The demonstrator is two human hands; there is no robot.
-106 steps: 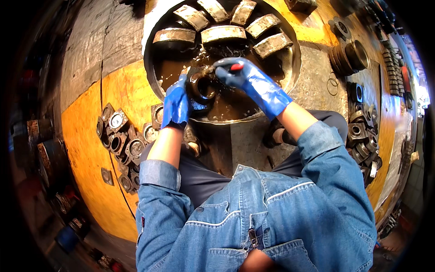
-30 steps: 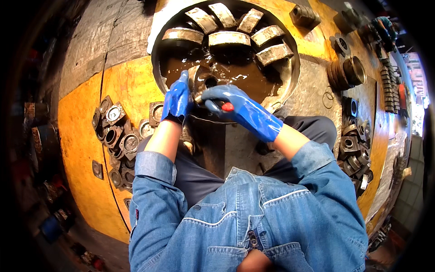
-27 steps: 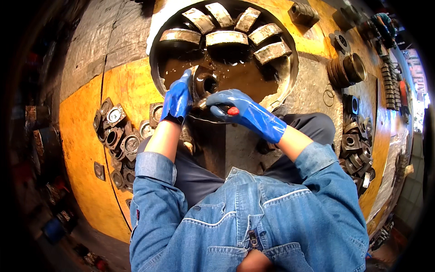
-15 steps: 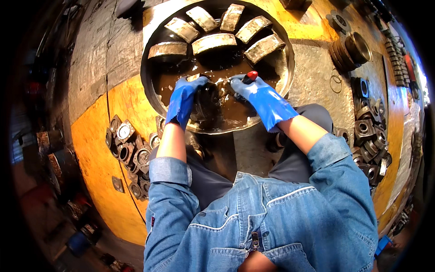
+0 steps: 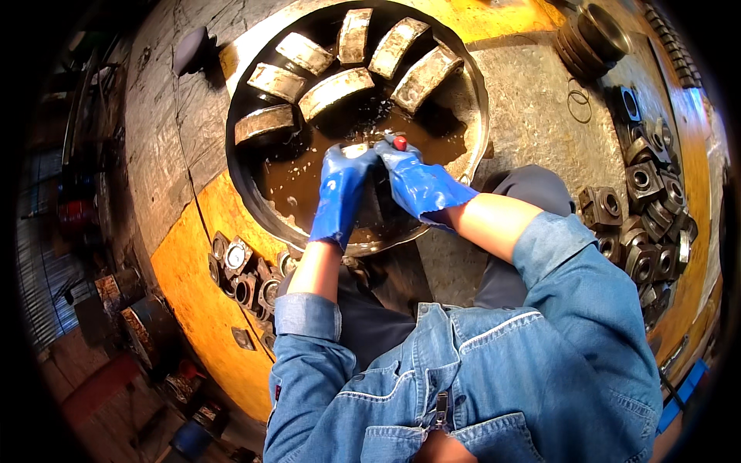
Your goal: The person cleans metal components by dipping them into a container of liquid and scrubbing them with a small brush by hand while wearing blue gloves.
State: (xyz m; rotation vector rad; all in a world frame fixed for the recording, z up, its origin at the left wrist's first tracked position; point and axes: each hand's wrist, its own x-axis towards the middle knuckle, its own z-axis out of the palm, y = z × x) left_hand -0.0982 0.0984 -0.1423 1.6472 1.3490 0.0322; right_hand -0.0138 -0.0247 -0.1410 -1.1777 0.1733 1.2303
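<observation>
A wide round metal pan [image 5: 480,116] of brown liquid lies in front of me. Over its near part my left hand [image 5: 346,181], in a blue rubber glove, grips a curved metal block [image 5: 355,150]; only its pale top edge shows between the fingers. Right beside it, my right hand [image 5: 413,179], gloved the same, is closed on a tool with a red-ended handle [image 5: 400,143]. The tool's working end is hidden, so its kind cannot be told. Several similar curved metal blocks [image 5: 336,92] stand in the pan's far half, wet and pale on top.
Dark metal parts with round holes lie piled at left [image 5: 245,285] and right [image 5: 644,181]. Ribbed metal cylinders [image 5: 590,42] stand at the far right, near thin wire rings [image 5: 579,104]. Yellow-painted floor plate [image 5: 193,309] extends on the left.
My hands have come together, the right moving left towards the left hand. The red-ended handle now points more towards me. The view has turned, shifting the pan slightly left.
</observation>
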